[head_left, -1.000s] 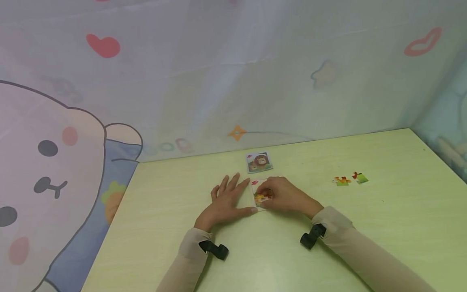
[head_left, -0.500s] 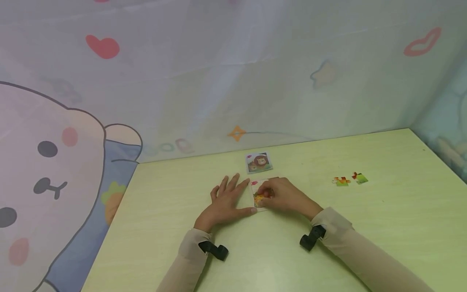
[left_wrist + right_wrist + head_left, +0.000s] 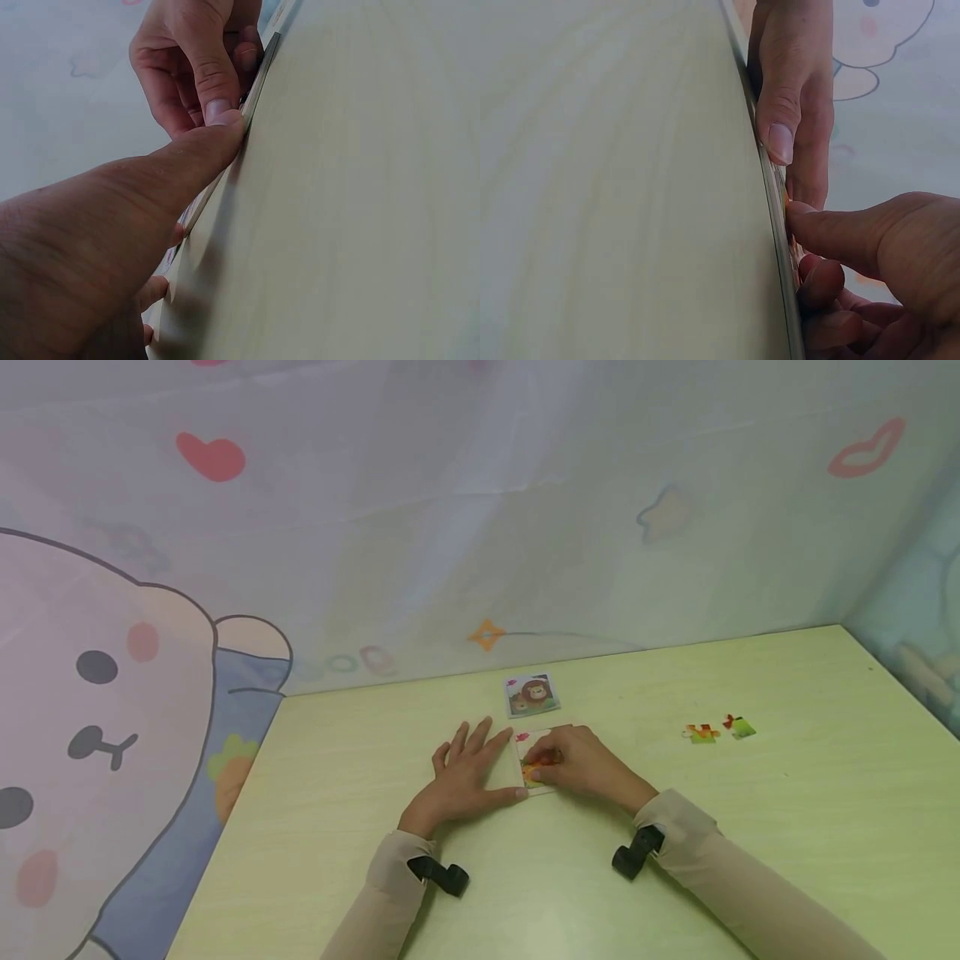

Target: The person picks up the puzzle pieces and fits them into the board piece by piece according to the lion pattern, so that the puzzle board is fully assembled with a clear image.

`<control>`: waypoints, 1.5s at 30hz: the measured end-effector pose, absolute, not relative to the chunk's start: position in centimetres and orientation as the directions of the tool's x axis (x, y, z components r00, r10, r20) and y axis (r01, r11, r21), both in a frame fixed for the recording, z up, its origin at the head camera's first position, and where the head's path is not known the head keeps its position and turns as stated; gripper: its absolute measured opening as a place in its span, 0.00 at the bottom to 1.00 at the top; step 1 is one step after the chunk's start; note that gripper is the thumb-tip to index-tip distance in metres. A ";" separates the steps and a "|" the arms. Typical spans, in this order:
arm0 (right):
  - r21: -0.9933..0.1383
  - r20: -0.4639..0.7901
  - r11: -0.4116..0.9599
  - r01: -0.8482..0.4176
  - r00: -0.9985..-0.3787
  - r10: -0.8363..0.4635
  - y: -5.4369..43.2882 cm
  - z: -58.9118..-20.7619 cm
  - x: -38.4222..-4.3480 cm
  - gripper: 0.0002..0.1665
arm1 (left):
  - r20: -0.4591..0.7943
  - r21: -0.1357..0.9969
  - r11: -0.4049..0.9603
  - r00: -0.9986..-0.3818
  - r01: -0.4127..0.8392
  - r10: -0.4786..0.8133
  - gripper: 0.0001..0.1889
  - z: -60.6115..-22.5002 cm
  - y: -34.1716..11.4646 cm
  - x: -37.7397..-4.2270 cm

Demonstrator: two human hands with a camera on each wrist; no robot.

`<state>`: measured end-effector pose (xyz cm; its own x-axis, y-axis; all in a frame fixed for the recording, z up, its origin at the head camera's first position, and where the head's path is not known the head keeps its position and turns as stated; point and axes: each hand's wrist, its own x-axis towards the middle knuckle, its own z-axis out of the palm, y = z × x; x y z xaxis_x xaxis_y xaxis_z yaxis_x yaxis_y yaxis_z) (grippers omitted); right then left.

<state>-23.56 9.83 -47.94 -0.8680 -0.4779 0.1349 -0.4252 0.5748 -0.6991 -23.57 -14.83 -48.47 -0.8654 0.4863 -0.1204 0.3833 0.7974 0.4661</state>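
Observation:
A small square jigsaw board (image 3: pixel 534 741) with a white border lies on the table under both hands. My left hand (image 3: pixel 461 781) lies spread at its left side, forefinger tip at the upper left corner and thumb at the lower left. Thumb and forefinger of my right hand (image 3: pixel 588 764) pinch an orange and yellow puzzle piece (image 3: pixel 534 772) low over the board's picture. The right hand's other fingers are curled and hide the right part of the board. In the left wrist view, the left thumb (image 3: pixel 225 127) presses along the board's edge, close beside the right thumb.
A picture card (image 3: pixel 532 695) with lions lies just behind the board. Two loose puzzle pieces, an orange and green one (image 3: pixel 703 733) and a mostly green one (image 3: pixel 742 727), are off to the right on the table (image 3: pixel 750 810). A printed cloth (image 3: pixel 480 527) hangs behind the table.
My right hand shifts slightly, its fingertips and the piece moving over the board's picture, and its wrist comes a little left and nearer. The left hand stays in place.

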 end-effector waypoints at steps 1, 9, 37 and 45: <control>-0.696 0.138 0.575 -0.431 -0.866 -0.482 9.8 -48.0 -23.6 0.09 | -0.121 0.466 0.798 -0.866 0.383 0.486 0.49 -48.4 -14.8 -23.5; -0.633 0.169 0.595 -0.496 -0.838 -0.519 9.6 -47.9 -23.4 0.07 | -0.119 0.469 0.797 -0.867 0.381 0.485 0.50 -48.5 -14.9 -23.5; -0.725 0.098 0.563 -0.398 -0.867 -0.488 9.6 -47.5 -23.7 0.08 | -0.116 0.490 0.783 -0.862 0.382 0.493 0.49 -48.3 -14.9 -23.3; -0.718 0.029 0.599 -0.355 -0.875 -0.484 9.5 -46.9 -24.0 0.06 | -0.109 0.489 0.783 -0.863 0.385 0.493 0.49 -48.3 -14.8 -23.4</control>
<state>-24.00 9.49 -46.88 -0.8748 -0.4836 0.0291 -0.3548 0.5986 -0.7181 -23.38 -14.79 -48.31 -0.8633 0.4927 -0.1095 0.3848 0.7829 0.4889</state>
